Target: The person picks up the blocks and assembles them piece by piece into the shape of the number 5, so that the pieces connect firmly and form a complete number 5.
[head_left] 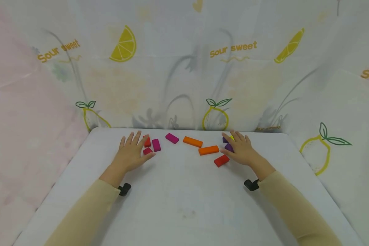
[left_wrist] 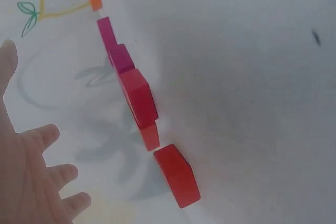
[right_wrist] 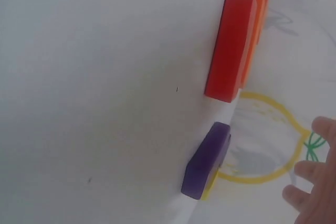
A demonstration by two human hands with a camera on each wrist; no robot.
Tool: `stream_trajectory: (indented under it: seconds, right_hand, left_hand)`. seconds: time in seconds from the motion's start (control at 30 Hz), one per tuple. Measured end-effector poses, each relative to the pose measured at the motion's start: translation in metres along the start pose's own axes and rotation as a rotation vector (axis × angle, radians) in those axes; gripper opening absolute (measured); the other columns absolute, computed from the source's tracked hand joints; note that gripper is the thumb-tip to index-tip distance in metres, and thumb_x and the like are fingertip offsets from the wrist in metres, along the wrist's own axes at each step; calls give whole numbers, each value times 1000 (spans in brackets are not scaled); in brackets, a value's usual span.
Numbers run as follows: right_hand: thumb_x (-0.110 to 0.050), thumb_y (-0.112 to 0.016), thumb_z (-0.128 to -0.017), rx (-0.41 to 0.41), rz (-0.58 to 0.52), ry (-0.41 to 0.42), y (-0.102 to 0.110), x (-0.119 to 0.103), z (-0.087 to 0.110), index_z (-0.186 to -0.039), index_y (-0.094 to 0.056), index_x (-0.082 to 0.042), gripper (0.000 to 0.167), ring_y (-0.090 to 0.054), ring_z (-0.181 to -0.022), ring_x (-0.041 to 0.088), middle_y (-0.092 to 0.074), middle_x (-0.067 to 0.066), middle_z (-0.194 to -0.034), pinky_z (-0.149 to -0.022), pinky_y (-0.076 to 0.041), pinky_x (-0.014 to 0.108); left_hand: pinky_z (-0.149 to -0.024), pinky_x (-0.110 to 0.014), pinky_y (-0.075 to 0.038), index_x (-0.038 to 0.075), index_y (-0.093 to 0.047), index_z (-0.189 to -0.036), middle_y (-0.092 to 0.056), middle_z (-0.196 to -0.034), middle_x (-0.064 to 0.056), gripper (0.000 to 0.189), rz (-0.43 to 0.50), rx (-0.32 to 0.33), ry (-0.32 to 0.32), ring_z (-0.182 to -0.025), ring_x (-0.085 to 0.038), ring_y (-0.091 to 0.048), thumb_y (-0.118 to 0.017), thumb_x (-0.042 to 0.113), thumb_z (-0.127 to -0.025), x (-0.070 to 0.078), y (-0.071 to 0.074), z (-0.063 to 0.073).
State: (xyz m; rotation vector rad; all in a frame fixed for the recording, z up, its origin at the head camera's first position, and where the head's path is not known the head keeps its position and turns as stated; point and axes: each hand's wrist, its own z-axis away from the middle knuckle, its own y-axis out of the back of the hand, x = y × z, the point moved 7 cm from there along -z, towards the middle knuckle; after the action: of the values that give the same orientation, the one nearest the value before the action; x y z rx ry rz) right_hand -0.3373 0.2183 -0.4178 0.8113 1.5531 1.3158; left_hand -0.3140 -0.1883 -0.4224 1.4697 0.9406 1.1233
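Note:
My left hand [head_left: 129,155], fingers spread, is above the left end of a row of coloured blocks and holds nothing. Near it are a red block [head_left: 147,141], a pinkish-red block [head_left: 147,150] and an upright-pointing magenta block [head_left: 156,145]. In the left wrist view another red block [left_wrist: 177,177] lies at the row's end. My right hand [head_left: 242,152] also has its fingers extended, with nothing gripped. It partly covers a purple block [head_left: 229,147] and a yellow block [head_left: 232,137]. Just beside its thumb lies a red block [head_left: 221,161].
Between the hands lie a second magenta block [head_left: 172,138] and two orange blocks, one farther back [head_left: 192,141] and one nearer [head_left: 208,150]. They rest on a white table [head_left: 184,191] close to its far edge. A lemon-patterned cloth [head_left: 172,78] hangs behind.

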Motion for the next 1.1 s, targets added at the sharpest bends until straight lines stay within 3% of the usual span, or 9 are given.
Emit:
stream_trajectory:
  seconds: [0.37, 0.57, 0.83, 1.1]
  right_hand:
    - [-53, -55, -98, 10, -45, 69, -2, -25, -19, -158, -30, -14, 76, -13, -147, 47, -18, 24, -162, -116, -10, 66]
    - [-53, -51, -100, 2, -58, 103, -7, -36, -30, -158, -30, -14, 72, -18, -146, 47, -23, 24, -160, -116, -14, 65]
    - [-52, -54, -99, -30, -107, 85, -14, -46, -44, -157, -33, -15, 71, -25, -144, 43, -31, 20, -158, -115, -20, 64]
    - [-51, -56, -99, -48, -149, 82, -18, -56, -57, -156, -34, -15, 71, -28, -143, 40, -35, 18, -156, -115, -23, 63]
  left_hand:
    - [-118, -61, -2, 16, -28, -159, -19, -164, -21, 87, 24, 41, -29, -149, -44, -12, -45, 71, -93, 19, -7, -20]
    - [-119, -60, -8, 15, -30, -158, -24, -161, -21, 84, 24, 46, -27, -148, -44, -17, -46, 68, -94, 32, -16, -34]
    - [-115, -62, -22, 13, -33, -157, -29, -159, -22, 81, 59, 70, -20, -144, -44, -28, -48, 63, -96, 51, -19, -45]
    - [-115, -62, -24, 14, -33, -157, -31, -158, -21, 78, 108, 60, 6, -142, -44, -30, -46, 63, -97, 58, -26, -57]
